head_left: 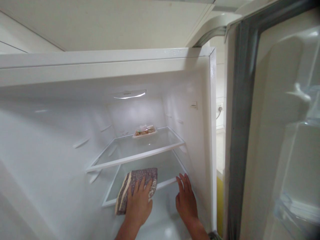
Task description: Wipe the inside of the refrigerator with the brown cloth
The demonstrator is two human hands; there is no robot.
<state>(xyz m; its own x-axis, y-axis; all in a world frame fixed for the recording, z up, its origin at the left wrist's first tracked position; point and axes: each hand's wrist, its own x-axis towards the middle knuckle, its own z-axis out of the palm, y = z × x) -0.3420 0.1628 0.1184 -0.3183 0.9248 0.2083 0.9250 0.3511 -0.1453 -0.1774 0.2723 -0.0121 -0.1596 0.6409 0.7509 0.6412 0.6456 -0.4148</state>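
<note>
Since the folded purple-and-cream cloth (147,172) at seven o'clock looks soft, light, pinch its edge; the left hand (138,205) lies open on it atop the lower white-rimmed glass shelf (166,183), the right hand (186,201) gripping unclearly.

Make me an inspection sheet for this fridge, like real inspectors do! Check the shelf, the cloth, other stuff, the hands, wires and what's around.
Surface: lower shelf, see-through, with a white front edge.
Job's things: folded cloth, grey-purple with cream bands, hanging over the shelf's front edge.
Clutter: a food tray on the upper shelf, towards the back.
Hands: left hand flat on the cloth, fingers spread; right hand open at the shelf's front edge, whether touching is unclear.
Cables: a cord hangs from a wall socket, outside the fridge.
Surroundings: fridge door open on the right.
</note>
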